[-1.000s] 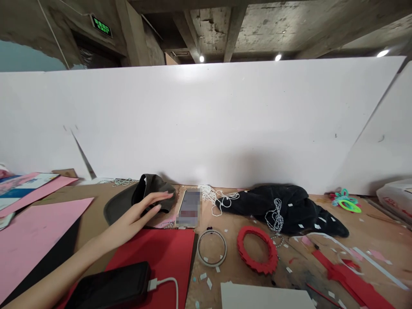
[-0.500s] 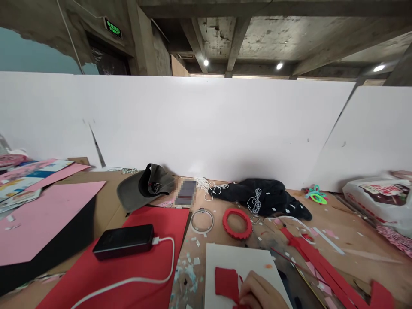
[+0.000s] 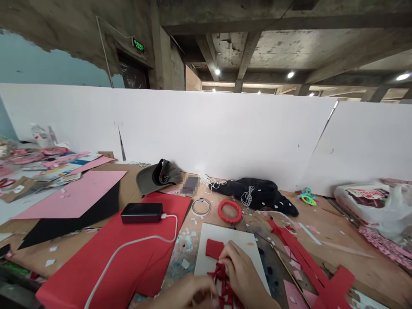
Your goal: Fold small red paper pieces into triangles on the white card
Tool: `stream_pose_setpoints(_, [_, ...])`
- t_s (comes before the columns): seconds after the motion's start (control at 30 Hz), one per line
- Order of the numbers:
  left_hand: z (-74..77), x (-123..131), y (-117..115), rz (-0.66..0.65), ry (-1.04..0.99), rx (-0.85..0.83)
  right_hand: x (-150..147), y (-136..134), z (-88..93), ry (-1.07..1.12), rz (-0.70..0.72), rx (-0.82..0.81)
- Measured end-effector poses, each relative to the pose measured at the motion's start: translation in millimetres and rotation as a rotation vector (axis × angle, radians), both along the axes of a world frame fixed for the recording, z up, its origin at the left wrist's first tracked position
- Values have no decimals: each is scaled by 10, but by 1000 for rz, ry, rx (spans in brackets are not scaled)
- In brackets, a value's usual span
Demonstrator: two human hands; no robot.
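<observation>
A wooden table (image 3: 363,266) carries a big red sheet (image 3: 96,262) and a white board (image 3: 241,244). On the board sit a red square (image 3: 214,249) and a tangle of red strips (image 3: 224,285). The right hand (image 3: 241,274) pinches the strips narrowly; the left hand (image 3: 189,294) seems to touch them, its grip hard to make out.

Small round white ceiling spotlights (image 3: 290,74) glowing overhead, soft shadows below, the long white partition board (image 3: 222,133) bending at the wide-angle edges, and a pixelated blur across that flat rectangular phone (image 3: 190,185)!
</observation>
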State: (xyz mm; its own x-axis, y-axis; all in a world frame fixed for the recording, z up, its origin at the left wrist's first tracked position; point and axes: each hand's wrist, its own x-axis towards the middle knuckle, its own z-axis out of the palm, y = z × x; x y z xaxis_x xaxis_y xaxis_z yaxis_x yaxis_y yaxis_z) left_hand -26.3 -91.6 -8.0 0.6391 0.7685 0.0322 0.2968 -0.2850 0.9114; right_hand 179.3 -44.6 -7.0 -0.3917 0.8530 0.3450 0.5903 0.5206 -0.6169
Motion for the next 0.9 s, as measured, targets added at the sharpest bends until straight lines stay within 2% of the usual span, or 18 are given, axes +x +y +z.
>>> stream_pose_setpoints(0.1, [244, 147, 358, 143, 198, 142, 15, 53, -33, 97, -29, -52])
stream_pose_setpoints(0.2, [321, 182, 599, 98, 320, 191, 15, 88, -56, 171, -37, -99])
stream_pose_setpoints(0.37, [141, 223, 728, -66, 154, 55, -49, 86, -94, 174, -28, -152])
stream_pose_setpoints(0.47, [46, 226, 700, 23, 87, 51, -86, 87, -94, 171, -18, -175])
stream_pose_setpoints(0.63, [-71, 147, 697, 47, -10, -108, -130, 147, -30, 209, 28, -214])
stream_pose_setpoints(0.77, [-155, 96, 763, 130, -108, -220, -207, 219, 49, 248, 31, -146])
stream_pose_setpoints(0.9, [-148, 83, 808, 156, -272, -342, -279, 238, 78, 267, 11, -55])
